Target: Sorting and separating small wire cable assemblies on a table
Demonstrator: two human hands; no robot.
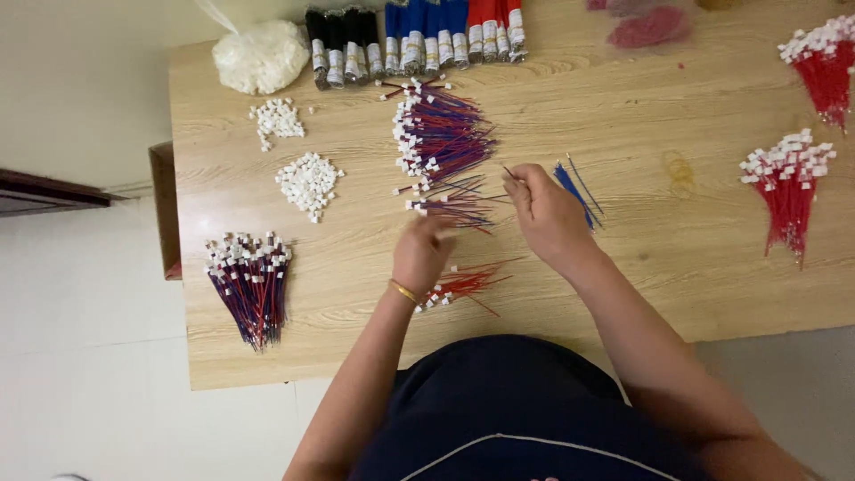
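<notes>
My left hand (422, 252), with a gold bangle at the wrist, hovers blurred over a small fan of red and blue wires with white connectors (454, 207). My right hand (545, 212) is closed on a thin wire end (509, 172) held up between thumb and fingers. A few loose blue wires (577, 191) lie just right of that hand. A larger pile of red and blue connector wires (441, 135) lies behind both hands. A small bunch of red wires with white plugs (463, 285) rests under my left wrist.
The wooden table (623, 116) carries two heaps of white plastic connectors (307, 181), a clear bag of them (260, 55), bundled black, blue and red wires (410, 36) along the far edge, a finished bundle (251, 285) at left, and red wire bundles (788, 183) at right.
</notes>
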